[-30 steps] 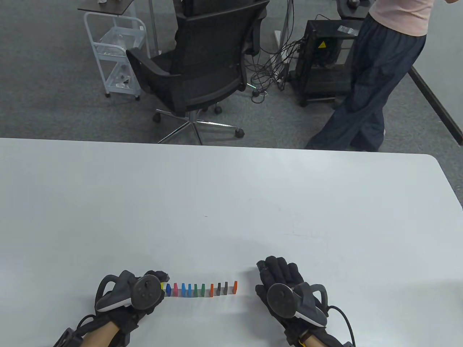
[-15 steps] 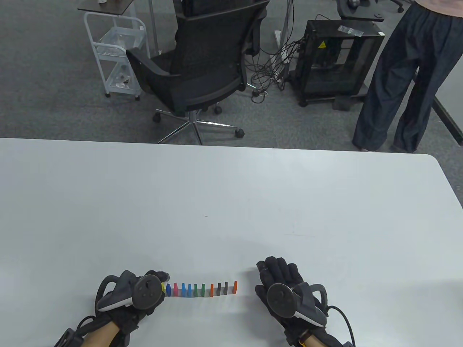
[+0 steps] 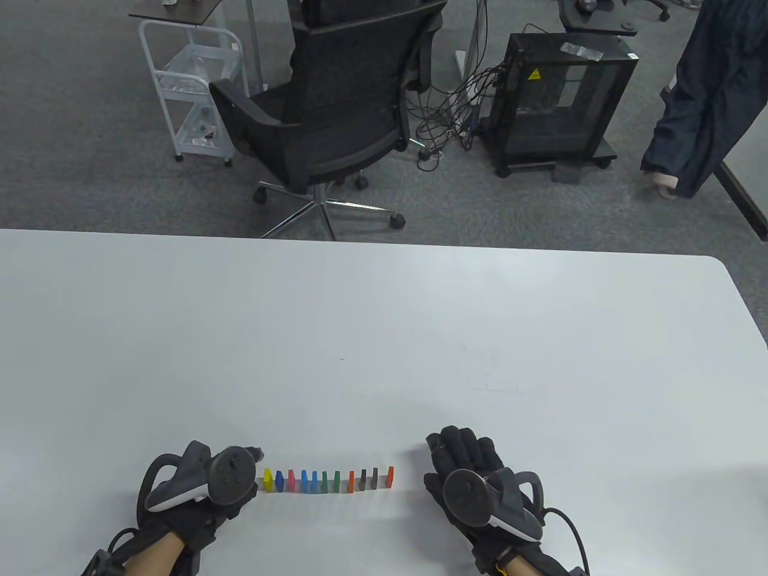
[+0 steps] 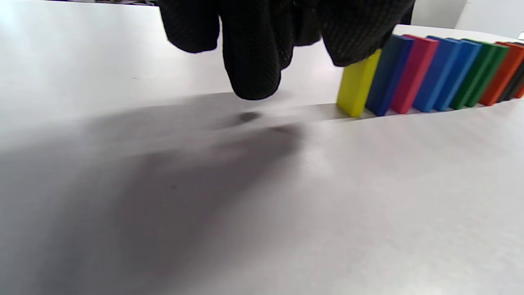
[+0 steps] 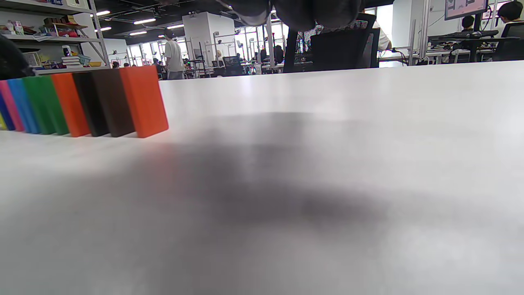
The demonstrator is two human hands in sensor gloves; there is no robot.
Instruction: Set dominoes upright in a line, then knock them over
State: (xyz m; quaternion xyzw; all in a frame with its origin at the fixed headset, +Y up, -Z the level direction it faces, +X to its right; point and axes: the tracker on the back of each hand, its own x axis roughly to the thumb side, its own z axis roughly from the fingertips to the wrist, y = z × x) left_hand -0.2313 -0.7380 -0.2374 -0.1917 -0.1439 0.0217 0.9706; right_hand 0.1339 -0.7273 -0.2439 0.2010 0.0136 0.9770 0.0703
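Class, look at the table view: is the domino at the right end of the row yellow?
No, the rightmost domino is orange; the yellow domino stands at the left end.

A row of upright dominoes stands near the table's front edge, yellow domino leftmost. The left hand sits just beside it, apart; the right hand rests flat beyond the orange end.
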